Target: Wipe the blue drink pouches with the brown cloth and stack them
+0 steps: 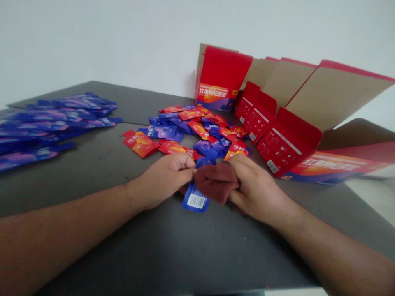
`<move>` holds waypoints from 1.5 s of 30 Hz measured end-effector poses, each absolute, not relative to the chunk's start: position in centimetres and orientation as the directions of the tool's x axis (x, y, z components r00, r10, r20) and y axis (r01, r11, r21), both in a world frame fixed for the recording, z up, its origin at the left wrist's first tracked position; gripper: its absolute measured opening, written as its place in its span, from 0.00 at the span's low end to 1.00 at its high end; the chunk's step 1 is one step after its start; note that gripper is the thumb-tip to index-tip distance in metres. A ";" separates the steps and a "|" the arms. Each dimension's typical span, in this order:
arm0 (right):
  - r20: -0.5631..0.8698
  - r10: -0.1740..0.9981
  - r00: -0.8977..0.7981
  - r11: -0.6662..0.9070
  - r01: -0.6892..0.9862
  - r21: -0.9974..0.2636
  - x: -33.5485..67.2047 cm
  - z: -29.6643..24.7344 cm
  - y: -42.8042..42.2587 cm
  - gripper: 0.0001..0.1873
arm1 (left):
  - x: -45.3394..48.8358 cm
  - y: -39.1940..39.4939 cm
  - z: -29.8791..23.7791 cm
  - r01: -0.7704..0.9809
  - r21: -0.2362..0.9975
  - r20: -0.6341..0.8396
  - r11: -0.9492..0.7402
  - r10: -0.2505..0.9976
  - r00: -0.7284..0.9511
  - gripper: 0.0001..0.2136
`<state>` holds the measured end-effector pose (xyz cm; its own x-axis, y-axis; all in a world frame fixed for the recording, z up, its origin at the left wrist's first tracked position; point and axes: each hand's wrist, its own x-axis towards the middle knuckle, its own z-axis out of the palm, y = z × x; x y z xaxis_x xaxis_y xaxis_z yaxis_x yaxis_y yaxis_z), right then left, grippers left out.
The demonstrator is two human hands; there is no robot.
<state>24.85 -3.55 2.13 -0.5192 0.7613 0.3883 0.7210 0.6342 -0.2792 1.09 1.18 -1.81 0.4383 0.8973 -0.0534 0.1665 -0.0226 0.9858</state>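
My right hand (249, 185) is closed on a brown cloth (216, 181), which bunches out over a blue pouch. That blue pouch (196, 199) shows a white barcode label at its lower end. Its upper part is partly covered by the cloth. My left hand (166, 176) is closed too, thumb and fingers pinching at the pouch's left edge, close against the cloth. Just beyond both hands lies a loose pile of red pouches (141, 144) and blue pouches (160, 132).
Stacked blue pouches (61, 119) lie on the dark table (148, 250) at the left. Open red boxes (216, 78) stand at the back and right, flaps raised; one nearer red box (339, 166) sits by the right edge. A white wall (123, 41) rises behind.
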 end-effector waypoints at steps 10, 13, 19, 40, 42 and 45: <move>0.258 0.673 -0.693 0.736 0.592 -0.329 24.3 2.2 -4.1 0.14 | 0.9 1.3 -1.7 0.214 0.970 0.006 -0.112 0.897 0.442 0.09; 0.373 0.786 -0.494 0.610 0.718 -0.334 24.8 2.1 -3.5 0.09 | 1.0 1.2 -1.9 0.191 0.980 -0.037 -0.052 0.900 0.435 0.09; 0.288 0.738 -0.610 0.674 0.645 -0.361 24.4 2.2 -3.8 0.10 | 1.0 1.2 -1.8 0.222 0.969 0.001 -0.105 0.905 0.426 0.09; 0.336 0.823 -0.459 0.562 0.747 -0.356 24.8 2.4 -3.5 0.11 | 1.2 1.1 -1.5 0.204 0.977 -0.035 -0.059 0.903 0.429 0.09; 0.335 0.832 -0.442 0.548 0.747 -0.377 24.8 2.2 -3.3 0.10 | 1.2 1.1 -1.5 0.203 0.978 -0.041 -0.052 0.903 0.428 0.10; 0.264 0.753 -0.602 0.656 0.654 -0.378 24.4 2.2 -3.8 0.10 | 1.0 1.2 -1.5 0.237 0.964 0.007 -0.119 0.906 0.424 0.09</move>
<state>24.41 -3.77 2.22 -0.6024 0.7531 0.2645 0.6536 0.6556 -0.3782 1.02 1.21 -1.48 0.4235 0.9059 0.0075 0.2370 -0.1188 0.9642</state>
